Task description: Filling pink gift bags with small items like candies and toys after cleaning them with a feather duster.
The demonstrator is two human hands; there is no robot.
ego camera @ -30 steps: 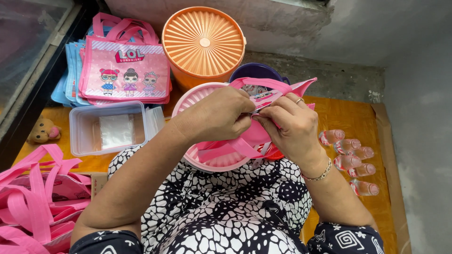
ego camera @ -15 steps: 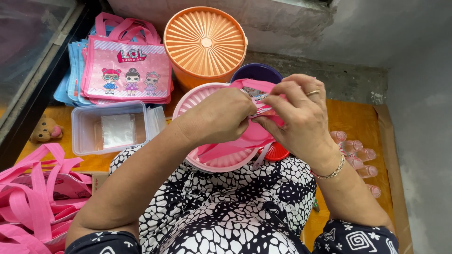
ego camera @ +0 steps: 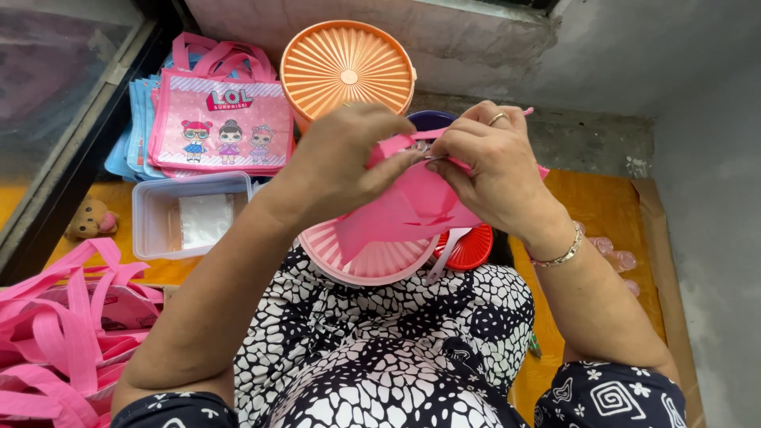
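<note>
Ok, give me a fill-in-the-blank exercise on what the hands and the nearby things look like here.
1. Both hands, left hand and right hand, grip a bag coloured ____.
2. The round lid beyond the hands is ____ in colour.
3. The right wrist wears a ____.
4. The clear tub lies on the person's ____ side.

Missing words: pink; orange; bracelet; left
</note>
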